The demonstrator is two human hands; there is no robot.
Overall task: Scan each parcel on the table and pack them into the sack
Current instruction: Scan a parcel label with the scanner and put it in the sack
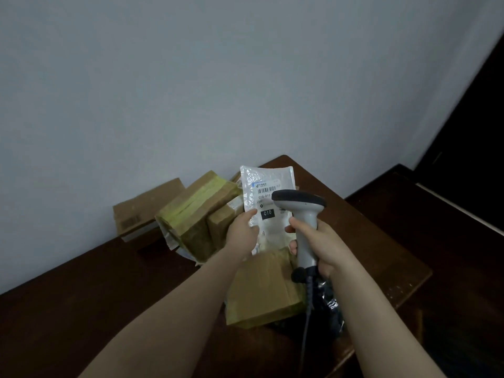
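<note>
Crowding the table, taped cardboard boxes

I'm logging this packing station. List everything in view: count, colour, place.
mailer: one, white, held up over the pile, label facing the camera
scanner: one, grey with a dark head, in front of the mailer's label
cable: one, dark, hanging from the scanner's handle
boxes: at least four, brown, some with yellowish tape; most piled by the wall, one nearer
bag: one, glossy black, on the table just right of the nearer box
table: one, dark brown, under everything
wall: pale grey, behind the table
left hand: grips the mailer's left edge
right hand: grips the scanner's handle
</note>
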